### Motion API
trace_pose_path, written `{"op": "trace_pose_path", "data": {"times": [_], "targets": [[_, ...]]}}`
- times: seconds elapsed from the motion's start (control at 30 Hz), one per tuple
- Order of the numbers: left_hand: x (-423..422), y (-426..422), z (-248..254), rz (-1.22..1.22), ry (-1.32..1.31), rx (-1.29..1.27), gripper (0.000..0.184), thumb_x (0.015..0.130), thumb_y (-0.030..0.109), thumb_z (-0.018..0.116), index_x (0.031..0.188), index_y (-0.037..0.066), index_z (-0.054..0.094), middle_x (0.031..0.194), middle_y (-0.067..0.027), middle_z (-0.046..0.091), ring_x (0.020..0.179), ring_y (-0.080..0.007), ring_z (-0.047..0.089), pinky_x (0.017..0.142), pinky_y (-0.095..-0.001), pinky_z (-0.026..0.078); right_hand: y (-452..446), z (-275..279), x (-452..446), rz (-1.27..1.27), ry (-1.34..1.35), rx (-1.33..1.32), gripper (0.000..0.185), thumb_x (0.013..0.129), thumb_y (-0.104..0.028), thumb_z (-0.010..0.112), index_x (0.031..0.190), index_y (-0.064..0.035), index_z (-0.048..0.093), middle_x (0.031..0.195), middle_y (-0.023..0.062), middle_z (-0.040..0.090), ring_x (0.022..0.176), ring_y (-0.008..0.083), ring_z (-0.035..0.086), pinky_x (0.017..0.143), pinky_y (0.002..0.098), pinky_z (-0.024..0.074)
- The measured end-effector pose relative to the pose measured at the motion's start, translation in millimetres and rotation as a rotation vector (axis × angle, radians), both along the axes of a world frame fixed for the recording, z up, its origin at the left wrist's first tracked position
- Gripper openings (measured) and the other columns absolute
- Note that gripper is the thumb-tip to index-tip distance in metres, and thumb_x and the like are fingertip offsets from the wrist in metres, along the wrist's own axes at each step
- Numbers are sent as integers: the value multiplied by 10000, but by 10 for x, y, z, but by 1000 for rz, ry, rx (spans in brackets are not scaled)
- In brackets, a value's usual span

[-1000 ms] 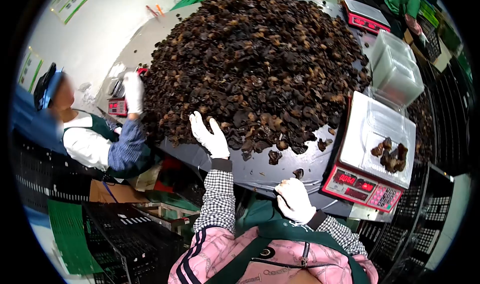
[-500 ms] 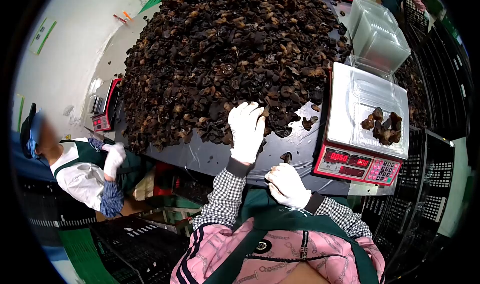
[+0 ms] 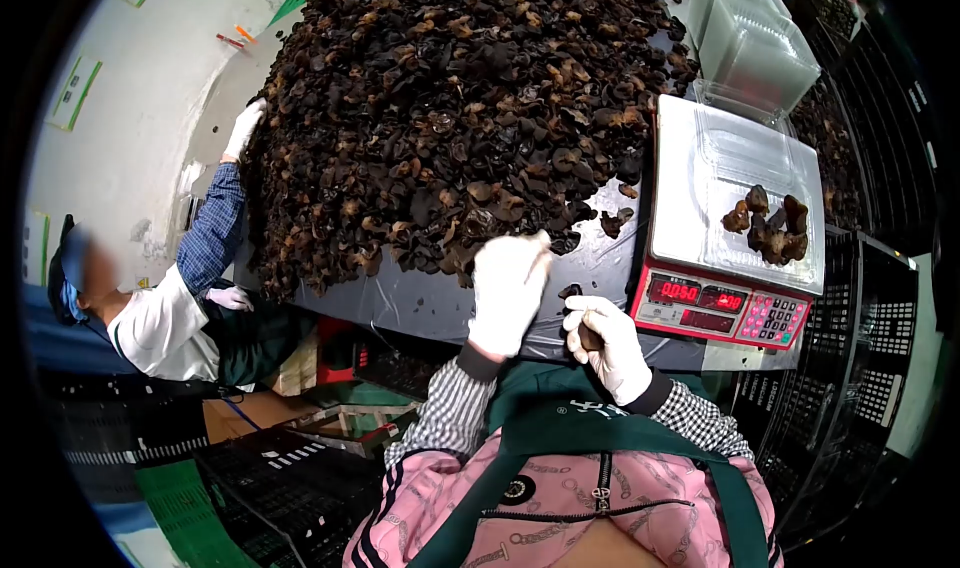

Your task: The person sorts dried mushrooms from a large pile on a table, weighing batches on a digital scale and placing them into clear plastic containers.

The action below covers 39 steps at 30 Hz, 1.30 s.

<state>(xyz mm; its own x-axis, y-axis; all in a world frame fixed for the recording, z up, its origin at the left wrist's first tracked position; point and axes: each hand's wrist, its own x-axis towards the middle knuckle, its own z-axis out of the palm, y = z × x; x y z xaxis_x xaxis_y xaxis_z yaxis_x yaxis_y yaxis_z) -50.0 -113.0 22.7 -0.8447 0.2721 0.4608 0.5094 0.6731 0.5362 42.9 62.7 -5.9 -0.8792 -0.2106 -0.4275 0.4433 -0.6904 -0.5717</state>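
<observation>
A big mound of wood ear mushrooms [image 3: 440, 118], dark brown and black, covers most of the table. At its near edge is my left hand [image 3: 510, 293] in a white glove, fingers curled in and slightly blurred; whatever they hold is hidden. My right hand [image 3: 610, 350], gloved too, is closed around a dark wood ear piece [image 3: 590, 340] showing between thumb and fingers. Another small dark piece [image 3: 570, 291] shows just beyond its fingertips. To the right, a clear plastic tray [image 3: 740, 153] with several mushroom pieces [image 3: 770, 226] lies on a red scale [image 3: 715, 303].
Stacked clear plastic containers [image 3: 750, 53] stand behind the scale. Black crates [image 3: 840, 338] line the right side. At the left, a co-worker [image 3: 165, 318] reaches a gloved hand to the mound's far-left edge. Dark sheeting [image 3: 420, 303] covers the table's front edge.
My left hand has drawn back from the mound and curled. My right hand has lifted and turned, now showing a dark piece in its grip. The co-worker's arm has stretched toward the mound.
</observation>
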Motion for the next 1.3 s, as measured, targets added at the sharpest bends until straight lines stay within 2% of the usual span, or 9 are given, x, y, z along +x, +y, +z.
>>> {"op": "trace_pose_path", "data": {"times": [0.2, 0.33, 0.57, 0.67, 0.8, 0.97, 1.07, 1.13, 1.3], "targets": [[-257, 240, -194, 55, 81, -332, 309, 822, 116, 764, 1124, 62, 723, 807, -85, 650, 818, -288, 620, 771, -414, 474, 118, 19, 164, 49, -7, 42, 246, 1040, -119, 505, 1205, 8, 637, 851, 75, 656, 609, 156, 574, 516, 261, 438], [-58, 132, 35, 44, -23, 44, 210, 838, 56, 727, 1045, 75, 758, 914, -88, 717, 875, -284, 651, 794, -391, 510, 208, -41, 239, 73, -1, 20, 248, 1050, -167, 522, 1183, 1, 646, 847, 72, 664, 622, 156, 594, 548, 266, 463], [123, 96, 62, 184, 19, 81, 219, 835, 24, 736, 1053, 42, 716, 1211, -136, 656, 1140, -291, 625, 960, -363, 515, 212, -93, 258, 110, 24, 26, 255, 1056, -187, 526, 1177, 1, 648, 869, 76, 678, 646, 157, 620, 565, 266, 486], [127, 219, -97, 108, -44, 77, 284, 831, 37, 731, 1110, 38, 678, 1184, -159, 666, 1135, -317, 629, 984, -381, 511, 213, -95, 265, 90, 20, 31, 257, 1057, -180, 517, 1183, 7, 641, 874, 83, 680, 652, 164, 629, 572, 271, 498], [87, 448, -234, 99, -102, -252, 565, 877, 137, 710, 1421, 97, 563, 1134, -169, 644, 1088, -317, 614, 885, -407, 537, 211, -105, 265, 86, 23, 48, 257, 1055, -161, 506, 1189, 21, 629, 886, 94, 684, 666, 179, 645, 591, 287, 522], [13, 372, -182, 103, -96, 149, 243, 857, -7, 662, 1093, 31, 705, 995, -132, 670, 932, -302, 676, 840, -357, 551, 213, -158, 274, 105, 23, 67, 248, 1049, -132, 503, 1188, 33, 625, 897, 109, 686, 675, 188, 654, 607, 301, 538], [-56, 373, -72, 124, -53, 36, 387, 853, 64, 692, 1239, 67, 675, 1089, -138, 660, 971, -306, 674, 848, -369, 561, 199, -135, 272, 98, 34, 58, 246, 1047, -123, 498, 1187, 33, 627, 899, 108, 686, 678, 187, 656, 613, 299, 539], [-150, 474, -21, 155, -118, -135, 626, 881, 225, 702, 1474, 127, 528, 1310, -201, 555, 1159, -357, 582, 950, -426, 527, 175, -136, 267, 114, 40, 82, 241, 1046, -108, 491, 1186, 35, 625, 902, 108, 686, 681, 184, 657, 620, 299, 540], [-471, 711, -360, 81, 25, -353, 592, 878, 174, 710, 1447, 140, 550, 1294, -225, 557, 1127, -374, 562, 895, -421, 536, 180, -155, 270, 113, 53, 120, 239, 1047, -98, 485, 1187, 42, 620, 910, 118, 686, 687, 185, 662, 637, 302, 548]]}}
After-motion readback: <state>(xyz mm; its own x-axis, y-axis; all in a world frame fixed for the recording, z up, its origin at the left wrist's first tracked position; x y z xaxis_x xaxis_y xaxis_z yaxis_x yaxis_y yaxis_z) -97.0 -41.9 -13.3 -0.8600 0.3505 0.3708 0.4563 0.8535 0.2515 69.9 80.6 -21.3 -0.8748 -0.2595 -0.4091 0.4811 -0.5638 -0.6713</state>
